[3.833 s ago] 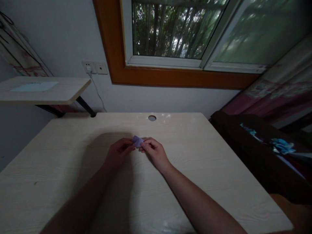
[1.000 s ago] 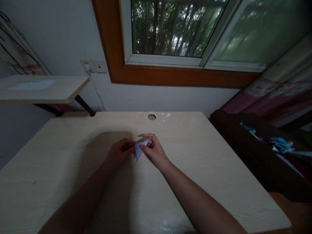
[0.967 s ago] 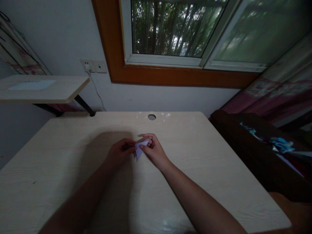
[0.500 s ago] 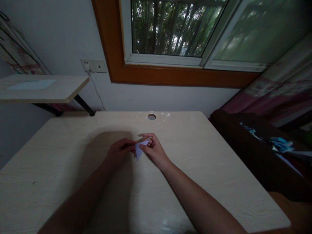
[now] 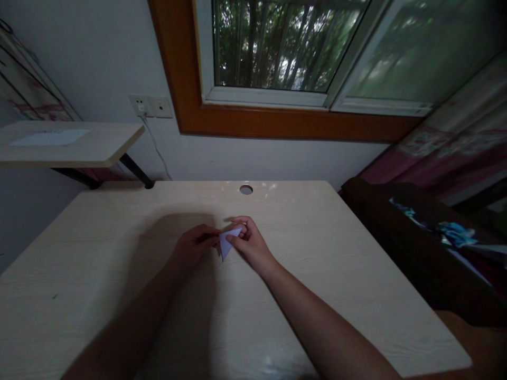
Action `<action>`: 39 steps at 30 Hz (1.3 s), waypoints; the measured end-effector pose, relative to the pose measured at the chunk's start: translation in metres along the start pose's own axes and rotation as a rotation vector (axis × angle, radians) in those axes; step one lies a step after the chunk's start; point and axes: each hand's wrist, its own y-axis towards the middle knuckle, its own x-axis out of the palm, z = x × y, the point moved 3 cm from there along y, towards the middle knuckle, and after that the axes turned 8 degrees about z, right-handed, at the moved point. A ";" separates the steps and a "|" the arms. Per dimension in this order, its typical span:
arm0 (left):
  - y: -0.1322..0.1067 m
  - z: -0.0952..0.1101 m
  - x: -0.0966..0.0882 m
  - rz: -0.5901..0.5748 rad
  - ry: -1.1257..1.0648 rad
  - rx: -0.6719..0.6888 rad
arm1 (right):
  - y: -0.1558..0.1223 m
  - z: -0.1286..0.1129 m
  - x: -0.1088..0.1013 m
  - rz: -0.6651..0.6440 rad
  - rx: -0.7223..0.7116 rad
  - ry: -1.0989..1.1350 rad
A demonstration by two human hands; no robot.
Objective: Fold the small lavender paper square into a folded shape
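A small triangle of folded pale purple paper is held between both hands over the middle of the desk. My right hand pinches its right side, the thumb lying on the front face and the other fingers behind. My left hand grips the upper left corner between thumb and forefinger. One point of the triangle hangs downward, apart from the fingers. The back of the paper is hidden.
A raised shelf with a white sheet stands at the back left. A round cable hole is near the desk's far edge. Beyond the right edge is a dark brown piece of furniture with bluish items on it.
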 end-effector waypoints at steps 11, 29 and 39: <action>0.001 0.003 0.000 -0.008 0.062 0.053 | 0.001 0.001 0.000 -0.004 0.009 0.008; -0.001 0.012 -0.001 0.002 0.120 0.122 | 0.000 0.003 -0.002 -0.001 0.002 -0.001; 0.000 0.013 -0.002 0.026 0.150 0.193 | 0.000 0.002 -0.001 0.024 0.012 0.002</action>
